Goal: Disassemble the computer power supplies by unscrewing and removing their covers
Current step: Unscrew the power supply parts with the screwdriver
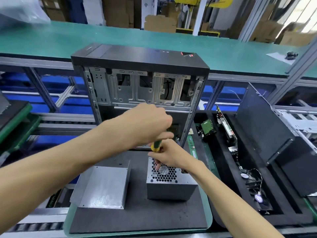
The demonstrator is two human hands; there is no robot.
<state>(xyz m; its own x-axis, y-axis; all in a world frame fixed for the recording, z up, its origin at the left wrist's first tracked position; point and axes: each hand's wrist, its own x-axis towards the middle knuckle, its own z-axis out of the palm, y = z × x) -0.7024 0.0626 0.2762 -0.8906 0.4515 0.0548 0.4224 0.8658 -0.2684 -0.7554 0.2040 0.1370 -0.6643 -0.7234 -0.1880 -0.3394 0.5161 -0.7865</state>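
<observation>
Electronics workshop — conveyor line (154, 36), cartons (160, 23)

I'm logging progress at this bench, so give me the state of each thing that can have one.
Power supply: upright on the foam mat, honeycomb grille on top, cover still on.
Loose metal cover: lying on the mat, apart from the supply.
Screwdriver: gripped by the left hand, pointing down at the grille.
Right hand: fingers resting on the grille.
Computer case: side open, drive bays empty.
</observation>
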